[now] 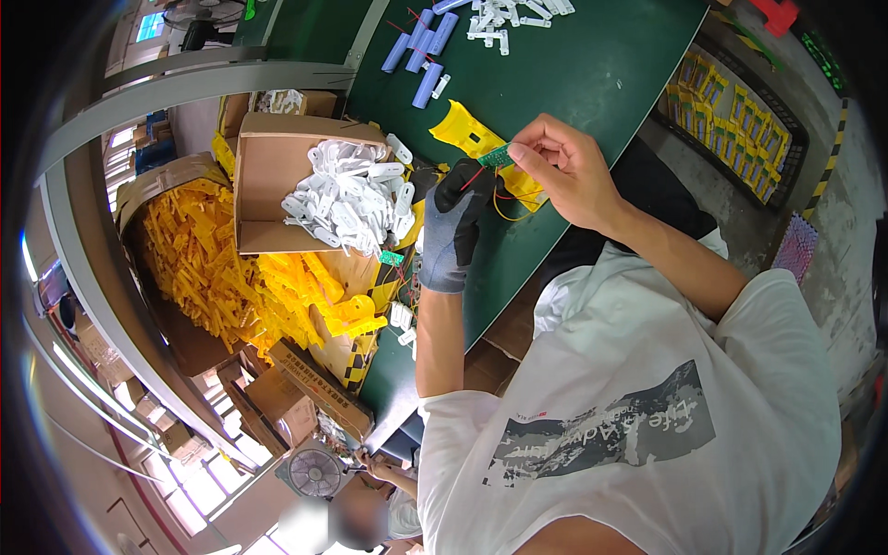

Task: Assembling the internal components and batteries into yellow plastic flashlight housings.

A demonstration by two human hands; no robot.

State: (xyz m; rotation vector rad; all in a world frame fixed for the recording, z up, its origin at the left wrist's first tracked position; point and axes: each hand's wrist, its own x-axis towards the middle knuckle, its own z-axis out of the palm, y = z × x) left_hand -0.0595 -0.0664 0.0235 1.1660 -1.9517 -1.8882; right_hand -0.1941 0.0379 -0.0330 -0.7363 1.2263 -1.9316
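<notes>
A small green circuit board (494,158) is up over the green table, between my two hands. My left hand (453,227), in a grey glove with black fingers, is closed on the board's left end, where a short red wire sticks out. Thumb and fingers of my bare right hand (566,176) pinch the board's other end. Just behind and below lies a yellow plastic shell (470,134), its near part partly hidden by my hands. Thin yellow and red wires (507,205) loop down beside it.
Left stand a cardboard box (264,199) of white plastic parts and a bin of yellow parts (190,250). Blue cylindrical cells (427,85) and white clips (504,18) lie farther back. A black crate (731,120) sits right, below the table; another person is at lower left.
</notes>
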